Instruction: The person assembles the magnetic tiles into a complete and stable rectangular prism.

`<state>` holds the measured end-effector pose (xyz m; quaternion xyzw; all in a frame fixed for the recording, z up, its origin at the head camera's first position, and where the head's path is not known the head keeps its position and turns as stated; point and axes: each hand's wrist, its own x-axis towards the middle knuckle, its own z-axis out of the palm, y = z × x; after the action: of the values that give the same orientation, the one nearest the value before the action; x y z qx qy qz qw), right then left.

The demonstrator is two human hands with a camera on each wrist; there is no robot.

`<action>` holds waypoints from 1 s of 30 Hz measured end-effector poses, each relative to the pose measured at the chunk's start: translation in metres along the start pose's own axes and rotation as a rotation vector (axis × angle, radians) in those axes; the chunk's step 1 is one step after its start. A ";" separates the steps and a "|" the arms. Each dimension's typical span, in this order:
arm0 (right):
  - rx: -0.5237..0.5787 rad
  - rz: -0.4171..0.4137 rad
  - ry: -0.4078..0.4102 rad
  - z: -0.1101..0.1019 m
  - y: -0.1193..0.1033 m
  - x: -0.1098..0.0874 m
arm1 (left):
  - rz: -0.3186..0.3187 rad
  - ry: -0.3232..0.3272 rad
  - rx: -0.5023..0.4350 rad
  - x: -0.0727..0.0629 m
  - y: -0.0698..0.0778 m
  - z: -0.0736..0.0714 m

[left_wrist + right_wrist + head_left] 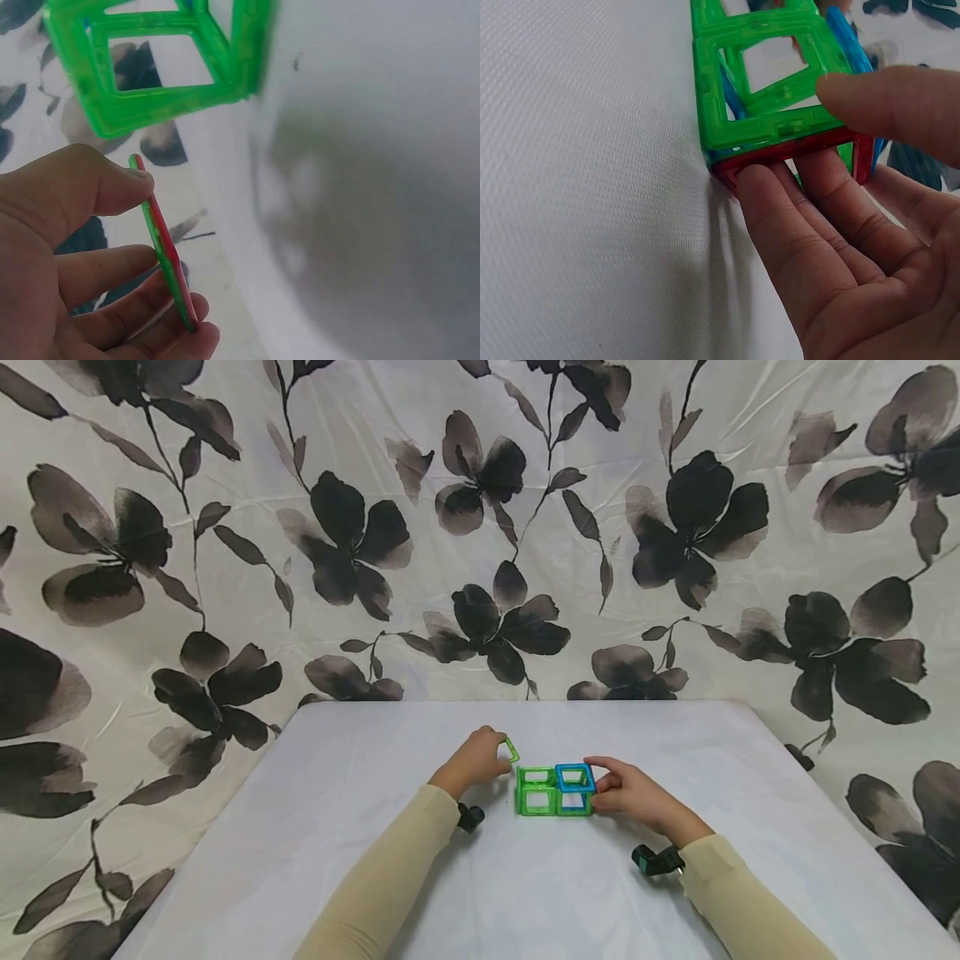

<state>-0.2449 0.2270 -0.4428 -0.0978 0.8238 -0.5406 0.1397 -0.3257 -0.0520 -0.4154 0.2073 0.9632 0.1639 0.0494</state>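
My left hand pinches a thin magnetic tile between thumb and fingers. It is seen edge-on in the left wrist view, green on one side and red on the other. On the table stands a box-like structure of magnetic tiles, two cells wide, mostly green, just right of that hand. A blue square tile lies on top at its right end. My right hand grips this right end. In the right wrist view its thumb presses a green tile and its fingers curl against a red tile.
A white table spreads under both arms. Behind it hangs a floral cloth that meets the table's far edge. Each wrist wears a dark strapped device, the left one close to the tabletop.
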 end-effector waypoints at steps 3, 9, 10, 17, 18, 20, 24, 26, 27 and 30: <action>0.009 -0.011 -0.012 0.000 0.000 0.000 | 0.014 0.006 -0.003 -0.001 0.002 -0.003; 0.011 -0.002 -0.009 0.000 0.001 0.000 | 0.021 0.004 -0.010 -0.005 0.007 -0.007; 0.008 0.003 -0.004 0.000 0.001 0.000 | 0.021 0.003 -0.013 -0.006 0.008 -0.008; 0.006 0.023 0.016 0.002 -0.003 -0.001 | 0.029 -0.024 -0.022 -0.014 0.017 -0.013; 0.005 0.023 0.017 0.003 -0.003 -0.001 | 0.034 -0.027 -0.026 -0.015 0.019 -0.013; 0.004 0.024 0.020 0.003 -0.004 -0.001 | 0.042 -0.032 -0.034 -0.017 0.021 -0.014; 0.009 0.026 0.021 0.003 -0.004 -0.001 | 0.049 -0.048 -0.053 -0.021 0.026 -0.013; 0.012 0.027 0.021 0.003 -0.004 -0.001 | 0.053 -0.058 -0.060 -0.022 0.027 -0.012; 0.013 0.028 0.021 0.003 -0.004 -0.001 | 0.056 -0.064 -0.064 -0.023 0.028 -0.012; 0.013 0.028 0.019 0.004 -0.004 -0.001 | 0.075 -0.077 -0.075 -0.025 0.029 -0.010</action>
<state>-0.2429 0.2223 -0.4407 -0.0801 0.8230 -0.5447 0.1399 -0.2933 -0.0402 -0.3955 0.2474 0.9453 0.1937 0.0880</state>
